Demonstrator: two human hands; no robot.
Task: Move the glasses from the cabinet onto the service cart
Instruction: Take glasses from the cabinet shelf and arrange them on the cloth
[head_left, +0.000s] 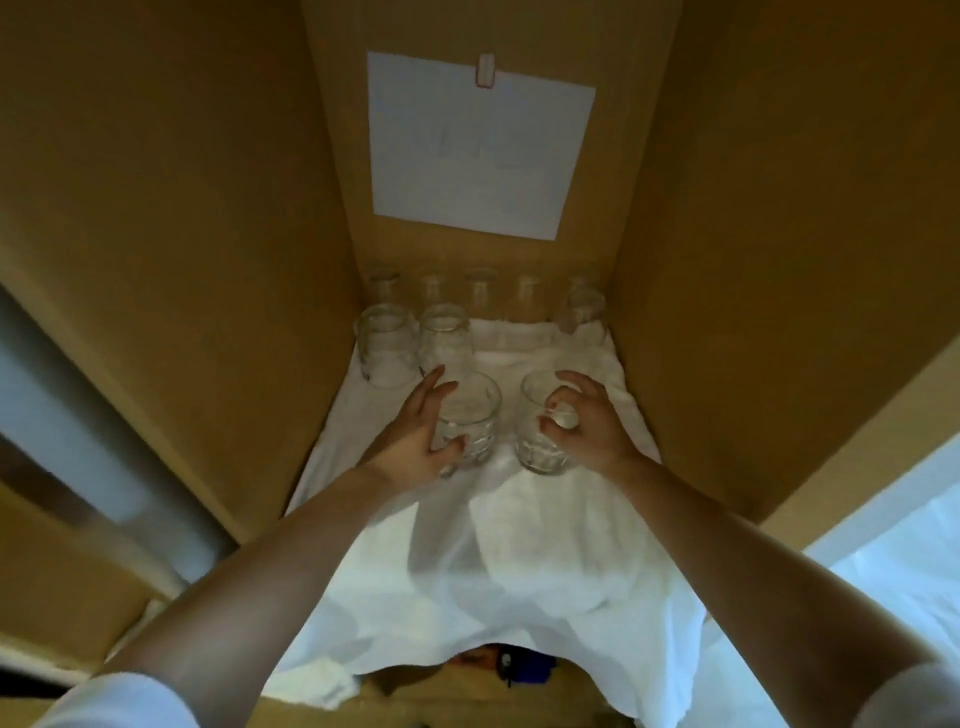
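We see a white cloth (519, 545) spread out and rumpled, its front edge draping down towards us. Up at the back hangs a white sheet of paper (478, 150), its faint marks too blurred to read, held at the top by a small red-edged clip (485, 70). Low down, dark blurred items (506, 662) peek out beneath the cloth.

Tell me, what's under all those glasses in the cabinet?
A rumpled white cloth lies under the glasses, spreading forward and hanging over the front edge. The shelf board beneath is covered by it, so it cannot be seen.
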